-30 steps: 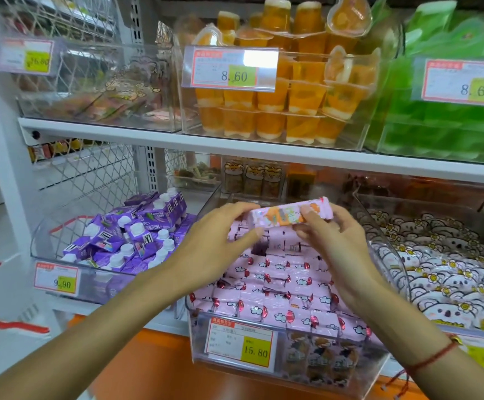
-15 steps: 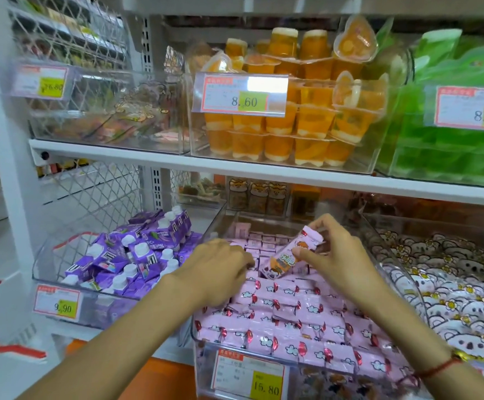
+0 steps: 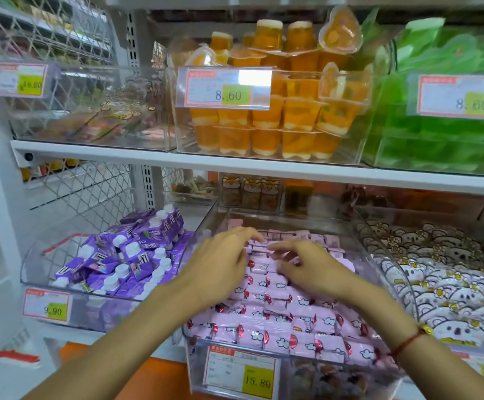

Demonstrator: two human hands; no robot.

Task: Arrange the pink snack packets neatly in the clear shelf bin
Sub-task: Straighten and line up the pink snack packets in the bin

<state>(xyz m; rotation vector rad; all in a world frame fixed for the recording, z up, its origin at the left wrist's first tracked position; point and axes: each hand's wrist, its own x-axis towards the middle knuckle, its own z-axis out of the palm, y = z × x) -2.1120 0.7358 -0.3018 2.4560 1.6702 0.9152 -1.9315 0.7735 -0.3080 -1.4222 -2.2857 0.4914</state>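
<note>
Pink snack packets (image 3: 281,319) fill clear shelf bin (image 3: 292,376) in rows.

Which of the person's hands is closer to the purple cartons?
Left. The left hand is beside the purple cartons, over the pink packets; the right hand is farther right.

Left hand (image 3: 220,264), right hand (image 3: 307,269) rest flat on pink snack packets (image 3: 278,321) in clear bin (image 3: 298,379).
</note>
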